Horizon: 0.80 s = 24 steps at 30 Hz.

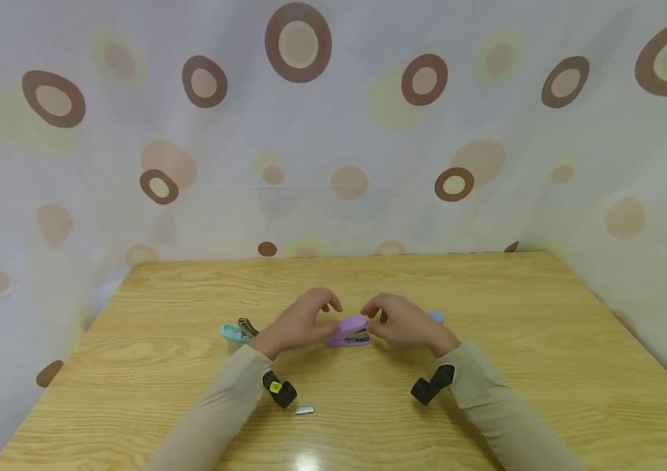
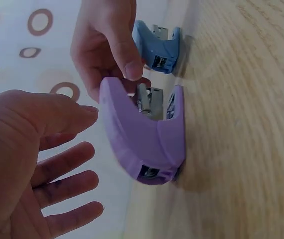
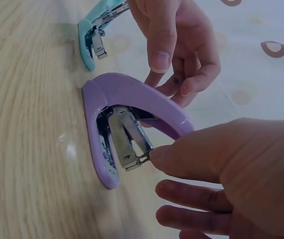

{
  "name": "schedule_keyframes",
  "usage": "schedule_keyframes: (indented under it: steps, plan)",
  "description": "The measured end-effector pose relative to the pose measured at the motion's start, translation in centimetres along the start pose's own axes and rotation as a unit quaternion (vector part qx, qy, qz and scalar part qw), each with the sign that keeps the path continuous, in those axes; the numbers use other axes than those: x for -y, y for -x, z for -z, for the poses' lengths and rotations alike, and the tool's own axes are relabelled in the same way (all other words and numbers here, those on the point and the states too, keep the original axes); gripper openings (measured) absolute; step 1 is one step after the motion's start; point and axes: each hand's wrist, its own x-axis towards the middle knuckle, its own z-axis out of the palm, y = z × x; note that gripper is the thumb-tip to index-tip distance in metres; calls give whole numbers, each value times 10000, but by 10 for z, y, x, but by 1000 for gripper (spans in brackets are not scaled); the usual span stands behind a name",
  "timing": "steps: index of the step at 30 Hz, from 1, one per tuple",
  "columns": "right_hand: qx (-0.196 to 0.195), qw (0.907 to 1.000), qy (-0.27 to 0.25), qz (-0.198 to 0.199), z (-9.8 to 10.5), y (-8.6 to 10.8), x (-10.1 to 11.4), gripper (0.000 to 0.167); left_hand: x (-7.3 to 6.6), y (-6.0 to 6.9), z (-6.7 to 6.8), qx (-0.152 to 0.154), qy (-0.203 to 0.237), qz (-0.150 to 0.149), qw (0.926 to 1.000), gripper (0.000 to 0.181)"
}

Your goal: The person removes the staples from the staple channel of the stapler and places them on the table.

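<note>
A purple stapler (image 1: 347,330) stands on the wooden table between the two hands, its arm raised off its base, as the right wrist view shows of the stapler (image 3: 132,89). My left hand (image 1: 304,320) is at its left side, thumb extended near the purple cover (image 2: 132,139) and fingers loosely spread; contact is unclear. On the other side, my right hand (image 1: 406,320) has its thumb at the tip of the metal magazine (image 3: 124,142), seemingly touching it, with the other visible fingers relaxed and apart from it.
Left of the hands lies a teal stapler (image 1: 232,332), its metal part raised. A blue stapler (image 1: 436,316) is partly hidden behind the right hand. A small silver strip (image 1: 304,410) lies near the left wrist. Patterned cloth hangs behind the table (image 1: 516,288).
</note>
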Motion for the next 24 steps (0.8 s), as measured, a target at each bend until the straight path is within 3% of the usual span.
schedule_keyframes:
  steps: [6, 9, 15, 24]
  plan:
    - [54, 10000, 8, 40, -5, -1, -3, 20, -1, -3, -9, 152, -33, -50, 9999, 25]
    - [-3, 9998, 162, 123, -6, -1, -5, 16, -2, -7, -12, 157, -64, -211, 9996, 25]
    - [3, 9978, 612, 248, -9, -1, -8, 7, -3, -11, -18, 342, -31, -152, 9993, 31]
    - [-79, 9964, 841, 70, -15, -2, -8, 6, -4, -14, -23, 391, -34, -320, 9987, 35]
